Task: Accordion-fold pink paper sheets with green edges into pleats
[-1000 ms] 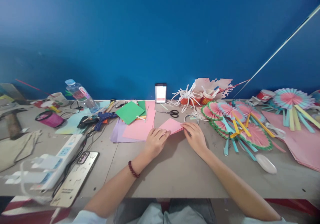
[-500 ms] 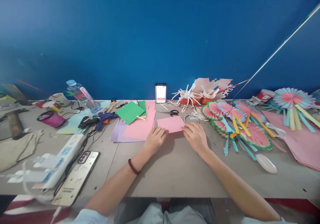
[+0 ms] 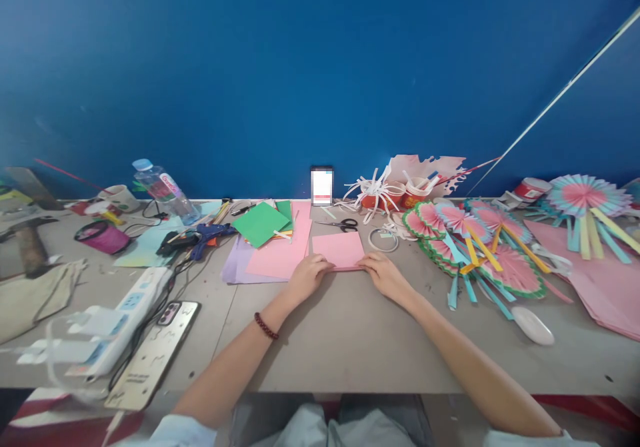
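A small pink sheet of paper (image 3: pixel 339 250) lies on the table between my two hands, with a narrow strip along its near edge that looks folded. My left hand (image 3: pixel 311 276) pinches the near left corner, and my right hand (image 3: pixel 384 274) pinches the near right corner. Fingertips of both hands press at that edge; the thumbs are partly hidden. Just beyond the paper lie black-handled scissors (image 3: pixel 349 224). A round ring (image 3: pixel 383 239) sits to the right, close to my right hand.
To the left are green paper (image 3: pixel 261 224), larger pink paper (image 3: pixel 280 260), a blue glue gun (image 3: pixel 207 235), a power strip (image 3: pixel 131 317) and a phone (image 3: pixel 154 354). On the right lie folded paper fans (image 3: pixel 515 270) and a white mouse-shaped object (image 3: pixel 533 326). A propped phone (image 3: pixel 321 187) stands against the blue wall.
The pink paper has come down and nearer to me and now sits squarer. My right hand has moved left and lower, and both hands are now at its near edge.
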Demonstrator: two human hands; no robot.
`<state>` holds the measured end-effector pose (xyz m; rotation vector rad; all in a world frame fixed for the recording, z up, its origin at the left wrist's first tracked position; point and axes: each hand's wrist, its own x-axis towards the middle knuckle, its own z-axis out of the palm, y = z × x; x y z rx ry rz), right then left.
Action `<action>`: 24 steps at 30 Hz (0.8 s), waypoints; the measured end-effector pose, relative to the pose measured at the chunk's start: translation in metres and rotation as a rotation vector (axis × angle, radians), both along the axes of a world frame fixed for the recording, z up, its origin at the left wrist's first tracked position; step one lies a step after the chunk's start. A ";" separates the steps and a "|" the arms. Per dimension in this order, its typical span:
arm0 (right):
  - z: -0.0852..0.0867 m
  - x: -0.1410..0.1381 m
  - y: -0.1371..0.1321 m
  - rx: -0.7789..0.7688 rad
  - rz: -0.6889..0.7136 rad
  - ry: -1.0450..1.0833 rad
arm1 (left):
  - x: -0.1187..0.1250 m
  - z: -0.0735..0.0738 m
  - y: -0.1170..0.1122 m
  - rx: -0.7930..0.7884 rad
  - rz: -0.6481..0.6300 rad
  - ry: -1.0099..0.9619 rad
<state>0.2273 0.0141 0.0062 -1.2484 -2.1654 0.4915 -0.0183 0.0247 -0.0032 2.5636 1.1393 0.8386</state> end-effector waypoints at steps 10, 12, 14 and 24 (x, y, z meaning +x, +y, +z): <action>-0.004 0.002 0.012 -0.141 -0.151 0.179 | 0.000 0.002 0.002 -0.160 0.072 -0.177; -0.004 0.002 0.013 -0.159 -0.175 0.199 | 0.000 0.001 0.003 -0.136 0.083 -0.161; -0.004 0.001 0.015 -0.150 -0.176 0.202 | -0.001 -0.001 0.003 -0.091 0.085 -0.128; -0.002 0.002 0.015 -0.142 -0.154 0.227 | -0.002 -0.005 0.003 0.104 0.038 0.050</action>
